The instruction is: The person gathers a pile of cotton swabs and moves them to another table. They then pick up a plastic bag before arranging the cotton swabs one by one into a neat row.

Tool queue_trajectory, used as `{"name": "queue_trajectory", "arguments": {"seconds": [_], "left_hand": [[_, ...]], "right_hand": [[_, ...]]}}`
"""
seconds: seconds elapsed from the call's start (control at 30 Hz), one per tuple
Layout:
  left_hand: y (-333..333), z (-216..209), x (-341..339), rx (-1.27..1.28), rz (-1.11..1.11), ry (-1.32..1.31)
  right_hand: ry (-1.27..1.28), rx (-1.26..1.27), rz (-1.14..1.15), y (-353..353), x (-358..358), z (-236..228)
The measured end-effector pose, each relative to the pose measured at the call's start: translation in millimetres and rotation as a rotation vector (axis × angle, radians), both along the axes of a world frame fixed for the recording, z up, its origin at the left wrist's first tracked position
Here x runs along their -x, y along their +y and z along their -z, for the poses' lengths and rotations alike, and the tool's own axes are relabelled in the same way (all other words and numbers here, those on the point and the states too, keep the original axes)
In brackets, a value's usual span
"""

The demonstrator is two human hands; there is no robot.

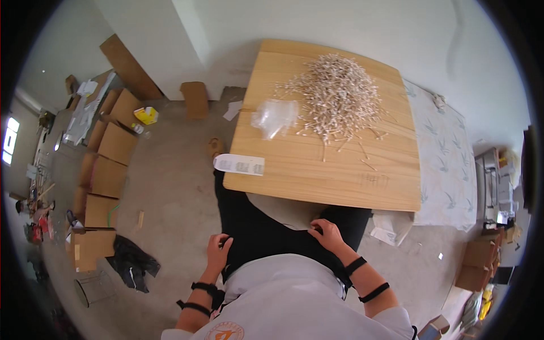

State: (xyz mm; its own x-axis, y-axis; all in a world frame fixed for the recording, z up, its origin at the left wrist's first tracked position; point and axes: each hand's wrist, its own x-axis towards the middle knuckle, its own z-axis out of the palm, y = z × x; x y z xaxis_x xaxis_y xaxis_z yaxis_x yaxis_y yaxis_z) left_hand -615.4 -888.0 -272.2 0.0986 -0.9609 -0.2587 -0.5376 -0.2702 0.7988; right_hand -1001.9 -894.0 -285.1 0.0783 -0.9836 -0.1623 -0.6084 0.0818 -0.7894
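My left hand (217, 250) rests on my left thigh, its fingers loosely bent and apart, holding nothing that shows. On the other thigh lies my right hand (328, 235), fingers also bent, with a gap showing the black trousers (266, 226) between thumb and fingers. Both hands are off the wooden table (306, 181) in front of me. A large heap of cotton swabs (343, 93) covers its far middle and right, with a few loose swabs nearer me. Left of the heap sits a clear plastic bag (275, 118). A white printed card (240, 164) lies at the left edge.
Open cardboard boxes (107, 175) stand in a row on the left, near a black plastic bag (133, 263) and a stool (93, 290). A patterned sheet (445, 156) covers a surface right of the table. More cardboard boxes (479, 263) stand at far right.
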Motion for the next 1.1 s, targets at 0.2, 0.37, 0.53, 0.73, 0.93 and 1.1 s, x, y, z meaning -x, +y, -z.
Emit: {"name": "queue_trajectory", "arguments": {"seconds": [0.2, 0.37, 0.53, 0.73, 0.93, 1.1], "left_hand": [[-48, 45, -14, -0.084, 0.049, -0.016], [-44, 53, -18, -0.073, 0.123, 0.026], [7, 1, -34, -0.229, 0.091, 0.156], [80, -35, -39, -0.321, -0.298, 0.552], [111, -63, -57, -0.927, 0.684, -0.06], [70, -58, -52, -0.862, 0.776, -0.045]], "right_hand": [[0.033, 0.053, -0.275, -36, -50, -6], [0.057, -0.164, -0.582, -54, -99, 17], [-0.105, -0.275, -0.759, -52, -75, -8], [-0.157, -0.155, -0.196, 21, -19, -57], [0.102, -0.088, 0.354, 139, 16, -98], [0.248, -0.549, 0.4, 251, 32, -55]]}}
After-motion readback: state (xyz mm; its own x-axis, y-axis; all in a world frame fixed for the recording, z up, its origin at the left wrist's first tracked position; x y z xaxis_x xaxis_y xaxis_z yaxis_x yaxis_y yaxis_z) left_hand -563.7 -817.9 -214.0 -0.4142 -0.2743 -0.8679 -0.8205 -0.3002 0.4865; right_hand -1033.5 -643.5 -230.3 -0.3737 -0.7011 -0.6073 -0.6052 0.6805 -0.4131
